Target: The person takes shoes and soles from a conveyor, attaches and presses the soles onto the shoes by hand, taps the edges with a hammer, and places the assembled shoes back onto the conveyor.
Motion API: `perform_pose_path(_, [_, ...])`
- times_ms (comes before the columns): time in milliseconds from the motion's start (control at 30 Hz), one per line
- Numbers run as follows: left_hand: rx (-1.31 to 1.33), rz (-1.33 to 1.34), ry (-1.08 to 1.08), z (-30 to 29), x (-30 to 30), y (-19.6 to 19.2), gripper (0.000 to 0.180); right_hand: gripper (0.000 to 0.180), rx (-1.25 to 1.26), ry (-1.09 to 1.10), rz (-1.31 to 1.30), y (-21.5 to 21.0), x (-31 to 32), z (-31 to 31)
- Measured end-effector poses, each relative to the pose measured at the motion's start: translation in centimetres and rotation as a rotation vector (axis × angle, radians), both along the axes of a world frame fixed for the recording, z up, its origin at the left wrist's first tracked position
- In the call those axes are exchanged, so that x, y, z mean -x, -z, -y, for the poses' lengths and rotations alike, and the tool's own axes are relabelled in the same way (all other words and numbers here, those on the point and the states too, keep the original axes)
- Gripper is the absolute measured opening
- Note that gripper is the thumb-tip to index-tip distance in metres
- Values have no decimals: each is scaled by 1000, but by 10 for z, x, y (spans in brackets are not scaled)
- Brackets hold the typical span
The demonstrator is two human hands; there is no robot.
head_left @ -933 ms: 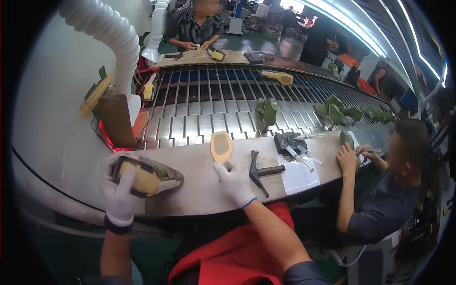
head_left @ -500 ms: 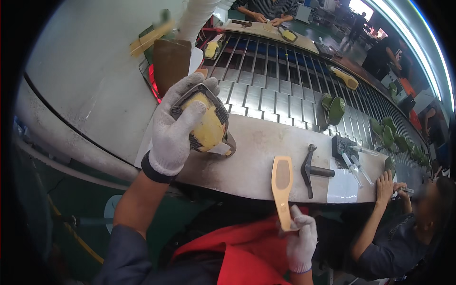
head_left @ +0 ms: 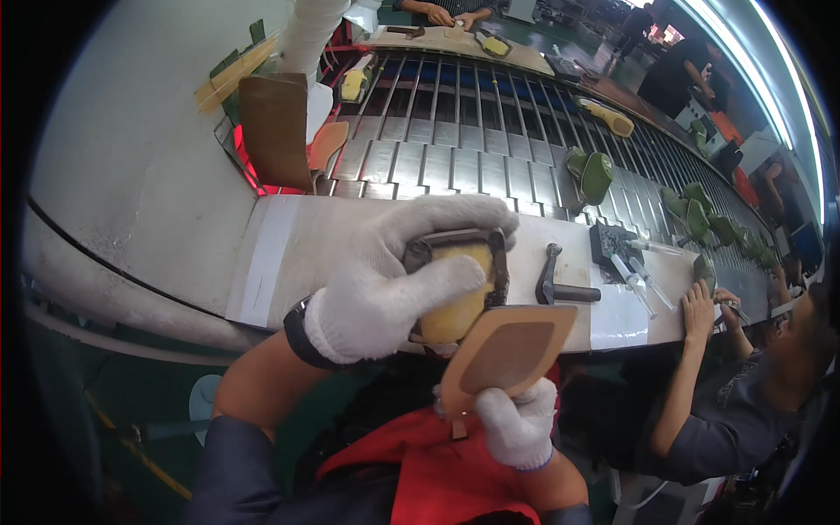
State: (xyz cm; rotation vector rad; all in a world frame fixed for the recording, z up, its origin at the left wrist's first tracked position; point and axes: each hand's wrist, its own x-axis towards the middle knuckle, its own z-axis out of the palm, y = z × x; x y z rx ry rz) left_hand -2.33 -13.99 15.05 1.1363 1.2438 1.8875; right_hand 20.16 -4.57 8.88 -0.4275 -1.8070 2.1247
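My left hand (head_left: 367,302), in a white knit glove, is closed round a dark shoe upper (head_left: 444,322) with a yellow underside facing up. Its thumb presses across that yellow face, and the fingers wrap the far edge. My right hand (head_left: 521,427), gloved too, pinches a tan shoe sole (head_left: 512,350) with a darker brown patch. The sole is tilted up close by the shoe's near end and overlaps it in view; whether they touch I cannot tell. A hammer (head_left: 549,273) with a dark head lies on the bench (head_left: 359,206) right of the shoe.
Beyond the bench runs a metal slat conveyor (head_left: 455,166) carrying green shoes (head_left: 597,178) and a yellow-bottomed shoe (head_left: 608,117). Syringes (head_left: 635,282) and a dark block (head_left: 611,243) lie right of the hammer. Another tan sole (head_left: 329,143) leans by a brown board (head_left: 274,131). Co-workers sit at right and across.
My left hand has brought the shoe rightward and nearer. My right hand has raised the tan sole beside it and turned its wide end toward the shoe. The view has shifted slightly.
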Motion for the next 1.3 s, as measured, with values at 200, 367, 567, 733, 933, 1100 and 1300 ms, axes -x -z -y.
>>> perform_pose_path(200, [66,-30,76,1,2,5,44,43,13,-58,74,-21,30,-3])
perform_pose_path(367, [-4,100,202,10,10,10,82,27,-63,30,-31,-29,45,8])
perform_pose_path(567, [15,-8,198,13,8,6,96,27,-93,77,-78,-20,46,11])
perform_pose_path(733, [28,-69,178,17,8,2,95,27,-129,40,-21,-22,41,9])
perform_pose_path(933, [23,-90,173,17,7,2,85,27,-82,124,-124,-21,49,19])
perform_pose_path(1100, [77,80,157,22,1,-9,67,26,-48,47,-65,-22,42,13])
perform_pose_path(1300, [149,-7,180,23,5,-12,68,25,-48,77,-72,-26,45,19])
